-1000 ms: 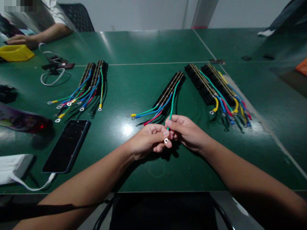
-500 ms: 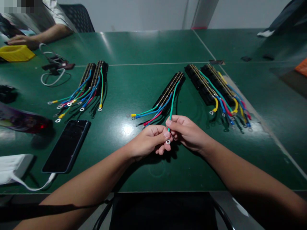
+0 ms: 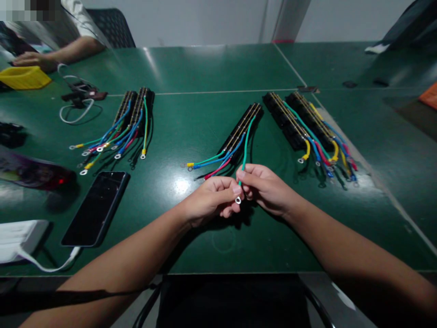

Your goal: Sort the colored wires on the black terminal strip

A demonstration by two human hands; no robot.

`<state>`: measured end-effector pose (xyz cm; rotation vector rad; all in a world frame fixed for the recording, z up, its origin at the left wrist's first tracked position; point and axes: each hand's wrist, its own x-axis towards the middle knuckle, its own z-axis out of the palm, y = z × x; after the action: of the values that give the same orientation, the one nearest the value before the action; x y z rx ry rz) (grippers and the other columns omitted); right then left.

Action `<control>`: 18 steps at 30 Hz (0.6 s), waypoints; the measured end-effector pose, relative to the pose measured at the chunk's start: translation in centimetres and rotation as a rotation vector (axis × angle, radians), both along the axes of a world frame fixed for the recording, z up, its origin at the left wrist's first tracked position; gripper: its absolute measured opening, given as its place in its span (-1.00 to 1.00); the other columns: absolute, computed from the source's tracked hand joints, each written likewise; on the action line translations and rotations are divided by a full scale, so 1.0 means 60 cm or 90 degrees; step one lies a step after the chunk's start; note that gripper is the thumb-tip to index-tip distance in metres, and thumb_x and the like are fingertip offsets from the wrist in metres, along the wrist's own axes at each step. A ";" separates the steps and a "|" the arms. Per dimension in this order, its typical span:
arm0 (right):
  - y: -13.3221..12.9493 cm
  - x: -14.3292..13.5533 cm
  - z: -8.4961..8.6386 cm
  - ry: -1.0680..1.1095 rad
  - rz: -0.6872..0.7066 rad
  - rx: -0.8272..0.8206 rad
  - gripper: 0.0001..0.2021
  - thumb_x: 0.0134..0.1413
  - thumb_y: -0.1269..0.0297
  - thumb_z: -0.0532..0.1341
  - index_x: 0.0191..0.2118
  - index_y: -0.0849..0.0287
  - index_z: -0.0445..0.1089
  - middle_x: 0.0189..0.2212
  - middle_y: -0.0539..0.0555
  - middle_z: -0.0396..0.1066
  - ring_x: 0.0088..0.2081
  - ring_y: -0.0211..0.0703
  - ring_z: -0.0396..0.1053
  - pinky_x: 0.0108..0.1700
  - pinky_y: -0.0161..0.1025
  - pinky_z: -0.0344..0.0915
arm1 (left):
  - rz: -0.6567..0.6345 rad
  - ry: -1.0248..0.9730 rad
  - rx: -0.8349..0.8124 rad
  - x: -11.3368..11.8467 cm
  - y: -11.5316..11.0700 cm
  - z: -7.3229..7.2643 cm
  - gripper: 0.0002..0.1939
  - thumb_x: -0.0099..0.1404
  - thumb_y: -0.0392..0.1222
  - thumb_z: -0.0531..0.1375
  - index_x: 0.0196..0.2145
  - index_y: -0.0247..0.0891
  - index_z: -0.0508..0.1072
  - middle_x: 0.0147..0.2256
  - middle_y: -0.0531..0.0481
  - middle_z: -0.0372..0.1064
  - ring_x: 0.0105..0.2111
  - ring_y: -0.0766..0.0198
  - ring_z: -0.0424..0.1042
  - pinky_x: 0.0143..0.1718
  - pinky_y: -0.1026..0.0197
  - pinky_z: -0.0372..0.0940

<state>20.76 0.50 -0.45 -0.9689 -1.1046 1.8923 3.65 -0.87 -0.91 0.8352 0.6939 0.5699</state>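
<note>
A black terminal block (image 3: 241, 130) with brass-coloured strips lies slanted in the middle of the table. From its far end a green wire (image 3: 246, 145) runs down to my hands. My left hand (image 3: 218, 197) pinches the wire's end beside a silver ring terminal (image 3: 238, 200), which pokes out below the thumb. Just above, my right hand (image 3: 261, 184) is closed on the same green wire between thumb and fingers. Blue, green and red wires (image 3: 215, 165) with ring terminals spread from the block's near end, left of my hands.
Wired blocks lie in pairs, one pair (image 3: 136, 111) to the left, another (image 3: 300, 120) to the right. A phone (image 3: 95, 209), a white power bank (image 3: 22, 240) and a bottle (image 3: 32, 169) are at the left. Across the table, a person's forearm (image 3: 75, 49) rests near a yellow bin (image 3: 25, 77).
The ring terminal has shifted slightly up and left in my left hand's pinch. My right hand keeps its hold on the green wire, almost still.
</note>
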 end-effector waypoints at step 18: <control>-0.001 -0.001 0.004 -0.013 -0.019 -0.009 -0.67 -0.04 0.09 0.39 -0.41 0.23 0.32 -0.63 -0.10 0.22 -0.62 -0.43 0.06 -0.58 -0.40 -0.03 | -0.010 -0.081 -0.051 -0.001 0.003 0.003 -0.73 0.20 -0.12 0.34 -0.42 -0.37 0.39 -0.56 0.09 0.37 -0.70 0.60 0.09 -0.60 0.48 0.10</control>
<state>20.71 0.43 -0.20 -1.0098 -1.0839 1.8732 3.59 -0.70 -0.75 0.7229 0.5898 0.5726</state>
